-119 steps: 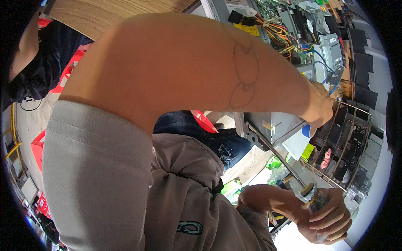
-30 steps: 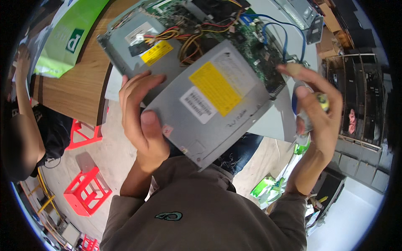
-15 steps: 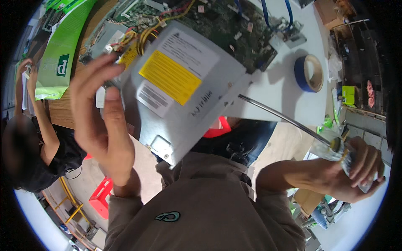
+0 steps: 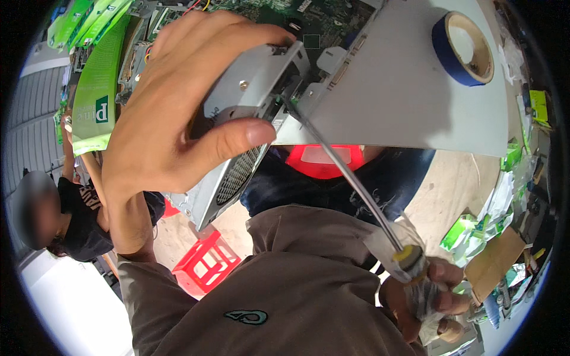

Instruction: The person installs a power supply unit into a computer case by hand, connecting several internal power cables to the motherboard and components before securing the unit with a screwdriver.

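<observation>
My left hand (image 4: 166, 124) is wrapped over a silver metal computer power supply (image 4: 252, 74), thumb on the near side and fingers over the far side. The power supply is tilted, with its perforated vent grille facing down toward my lap. In my right hand (image 4: 433, 299), low at the right, is a long-shafted screwdriver (image 4: 350, 175). Its handle is wrapped in clear plastic and has a yellow collar. The screwdriver's tip reaches the edge of the power supply; whether it sits in a screw or a slot I cannot tell.
Green circuit boards (image 4: 335, 21) lie behind the power supply on a white table (image 4: 404, 113). A blue tape roll (image 4: 448, 53) is at the right. Green packaging (image 4: 98, 89) lies left. Red stools (image 4: 208, 264) stand below. Another person (image 4: 86, 219) is at the left.
My left hand, open beside the power supply before, has closed around it. The power supply has turned from its labelled face to its vent side. My right hand has brought the screwdriver lower and inward.
</observation>
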